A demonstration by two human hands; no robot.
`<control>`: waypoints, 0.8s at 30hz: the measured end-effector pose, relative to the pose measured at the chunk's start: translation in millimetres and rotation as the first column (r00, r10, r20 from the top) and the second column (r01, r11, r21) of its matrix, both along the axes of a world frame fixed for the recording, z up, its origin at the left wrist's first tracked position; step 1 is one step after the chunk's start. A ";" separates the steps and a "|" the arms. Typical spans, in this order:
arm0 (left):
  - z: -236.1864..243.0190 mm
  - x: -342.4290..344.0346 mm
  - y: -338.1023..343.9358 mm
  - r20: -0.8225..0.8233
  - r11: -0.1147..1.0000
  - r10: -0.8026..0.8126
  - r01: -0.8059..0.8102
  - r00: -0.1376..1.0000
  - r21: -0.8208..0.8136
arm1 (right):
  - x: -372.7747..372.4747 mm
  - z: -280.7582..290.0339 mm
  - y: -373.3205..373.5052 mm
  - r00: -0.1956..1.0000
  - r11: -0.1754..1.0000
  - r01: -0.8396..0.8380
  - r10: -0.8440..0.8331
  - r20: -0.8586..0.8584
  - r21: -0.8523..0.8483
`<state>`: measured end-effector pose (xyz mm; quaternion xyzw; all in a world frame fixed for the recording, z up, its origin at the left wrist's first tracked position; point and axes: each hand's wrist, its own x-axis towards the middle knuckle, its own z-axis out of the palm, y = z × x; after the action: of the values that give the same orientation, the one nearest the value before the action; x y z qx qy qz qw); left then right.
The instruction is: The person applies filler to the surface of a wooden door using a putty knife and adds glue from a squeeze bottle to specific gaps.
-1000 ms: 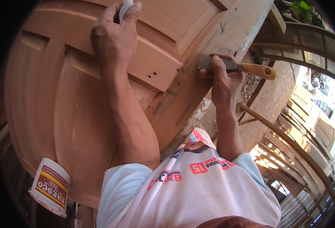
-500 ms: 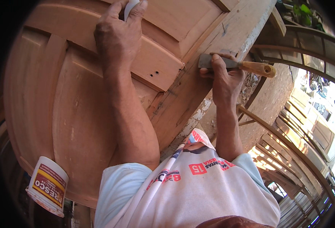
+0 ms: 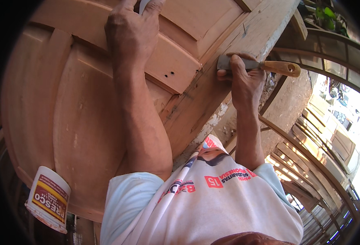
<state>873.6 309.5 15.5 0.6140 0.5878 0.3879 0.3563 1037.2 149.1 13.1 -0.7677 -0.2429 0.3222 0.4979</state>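
Near the top edge, my left hand (image 3: 131, 38) is closed on a thin white curved piece (image 3: 143, 5); its far end is cut off by the frame. That hand is over a brown wooden panelled door (image 3: 94, 106), by a rail end with small dark holes (image 3: 170, 74). My right hand (image 3: 245, 83) grips a putty knife (image 3: 281, 68) by its metal blade, thumb on top, with the wooden handle pointing right. The knife lies across the hand above a worn wooden beam (image 3: 200, 108) beside the door's edge.
At the lower left, a white tub (image 3: 49, 200) with a red and yellow label sits at the door's edge. Wooden boards and frames (image 3: 306, 163) are stacked at right. A green plant (image 3: 326, 15) shows at the upper right.
Both hands have shifted slightly to the right in the picture, still holding the white piece and the putty knife. The tub appears a little further left.
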 end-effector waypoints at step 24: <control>-4.7 -4.8 6.8 0.115 0.993 -0.019 0.032 0.993 -0.111 | -30.1 6.4 -15.5 0.994 1.000 0.009 -0.012 -0.109 -0.026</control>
<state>868.9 316.3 10.8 0.5775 0.5795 0.3840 0.4281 1007.0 133.5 19.5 -0.7566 -0.2071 0.3639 0.5022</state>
